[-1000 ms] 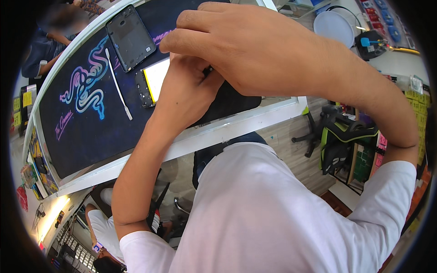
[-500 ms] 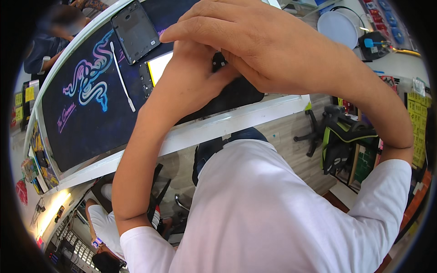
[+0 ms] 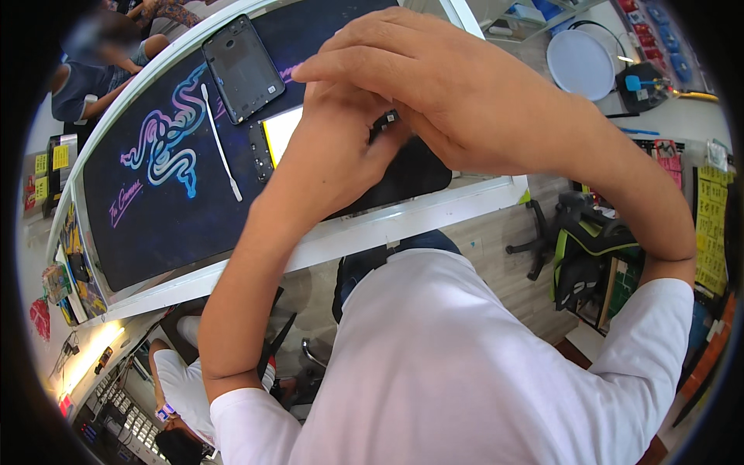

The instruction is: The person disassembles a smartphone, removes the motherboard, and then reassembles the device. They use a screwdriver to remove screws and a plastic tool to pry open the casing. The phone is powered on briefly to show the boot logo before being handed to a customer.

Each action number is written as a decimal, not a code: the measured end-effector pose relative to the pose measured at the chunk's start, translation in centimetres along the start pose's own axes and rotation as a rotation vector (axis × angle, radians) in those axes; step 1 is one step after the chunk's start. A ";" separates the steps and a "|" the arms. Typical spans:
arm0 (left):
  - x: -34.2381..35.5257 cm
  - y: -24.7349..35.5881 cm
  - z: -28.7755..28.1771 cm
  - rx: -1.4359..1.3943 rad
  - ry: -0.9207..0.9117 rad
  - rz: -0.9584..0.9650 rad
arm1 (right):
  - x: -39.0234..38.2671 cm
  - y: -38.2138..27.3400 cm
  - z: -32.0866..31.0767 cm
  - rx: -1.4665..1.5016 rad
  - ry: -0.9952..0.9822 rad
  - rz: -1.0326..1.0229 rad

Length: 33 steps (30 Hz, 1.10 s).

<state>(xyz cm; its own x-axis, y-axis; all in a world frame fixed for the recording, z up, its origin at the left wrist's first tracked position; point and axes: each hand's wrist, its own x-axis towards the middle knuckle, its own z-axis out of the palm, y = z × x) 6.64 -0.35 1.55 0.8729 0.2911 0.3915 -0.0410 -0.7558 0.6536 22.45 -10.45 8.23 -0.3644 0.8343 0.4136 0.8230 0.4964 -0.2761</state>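
An opened phone (image 3: 262, 147) lies on the dark mat, its white and yellow-edged battery showing. My left hand (image 3: 345, 139) is closed around the phone's right part, thumb bent beside a small black component; its other fingers are hidden. Over it arches my right hand (image 3: 434, 85), its fingers bent down towards the phone. Those fingertips, and anything pinched in them, are out of sight. Left of the phone lies a thin white double-ended stick (image 3: 221, 143). Beyond them rests a dark phone back cover (image 3: 244, 68), inner side up.
The mat (image 3: 116, 256) with a coloured snake design covers the white-edged table (image 3: 403, 225). A round white dish (image 3: 580, 65) and a black device (image 3: 643, 85) stand at the far right. A green-black chair (image 3: 589, 248) is below right. Other people sit at the upper left and lower left.
The whole view has shifted slightly, so the table and phone parts appear a little lower and further right. Both hands keep nearly the same pose over the phone.
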 end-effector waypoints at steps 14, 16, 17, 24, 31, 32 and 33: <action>0.3 -0.8 -1.7 -0.207 -0.166 -0.128 | 0.9 1.6 -0.2 0.155 -0.041 -0.086; 0.6 -1.5 0.2 -0.248 -0.021 -0.067 | 1.2 0.7 -1.1 0.078 -0.104 -0.049; 0.6 -1.7 0.9 -0.263 0.054 -0.039 | 1.2 0.5 -1.2 0.051 -0.126 -0.035; -1.8 -0.6 -3.4 0.235 -0.072 -0.060 | 1.3 -2.4 -2.7 -0.285 -0.539 0.432; -5.1 -0.4 -5.6 0.433 -0.176 -0.205 | -0.5 -1.2 -3.7 -0.222 -0.378 0.389; -5.2 -0.2 -5.5 0.423 -0.163 -0.209 | -0.5 -1.2 -4.0 -0.188 -0.367 0.399; -5.3 -0.1 -5.5 0.416 -0.146 -0.216 | -0.5 -1.1 -4.2 -0.154 -0.355 0.403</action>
<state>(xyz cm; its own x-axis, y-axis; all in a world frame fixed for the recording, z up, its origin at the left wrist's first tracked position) -0.63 1.40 3.01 0.9005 0.4041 0.1607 0.3203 -0.8662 0.3836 23.55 -12.43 11.99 -0.1102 0.9936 -0.0231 0.9721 0.1029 -0.2110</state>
